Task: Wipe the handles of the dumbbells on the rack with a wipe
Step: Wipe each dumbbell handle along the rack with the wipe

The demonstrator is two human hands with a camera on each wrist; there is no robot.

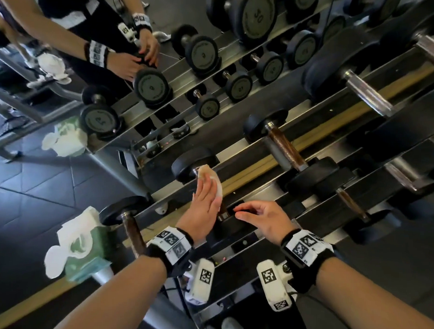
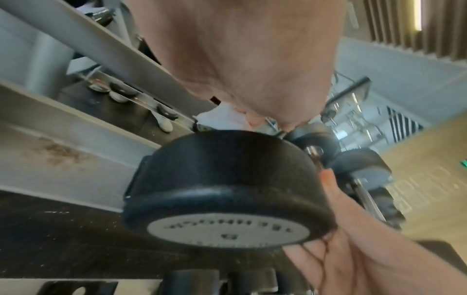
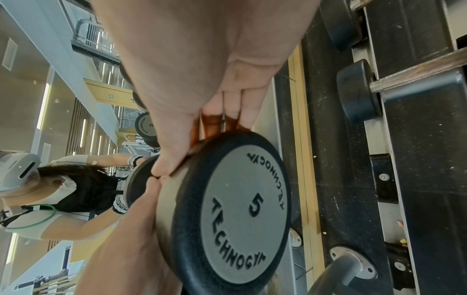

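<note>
A small 5 dumbbell [image 1: 195, 165] lies on the top rail of the rack [image 1: 257, 160]. A pale wipe [image 1: 212, 178] is draped over its handle. My left hand [image 1: 203, 201] lies along that handle with straight fingers pressing on the wipe; the thumb is hidden. In the left wrist view the wipe [image 2: 221, 117] shows white just beyond the near head [image 2: 222, 191]. My right hand [image 1: 258, 218] is at the near head [image 3: 242, 209], with fingers behind its rim and the thumb on the edge, holding it.
A green wipe box [image 1: 84, 245] with white sheets sticking out stands at the rack's left end. More dumbbells lie on the rail: one to the left [image 1: 132, 228], bigger ones to the right [image 1: 284, 147]. A mirror [image 1: 109, 57] behind repeats the rack.
</note>
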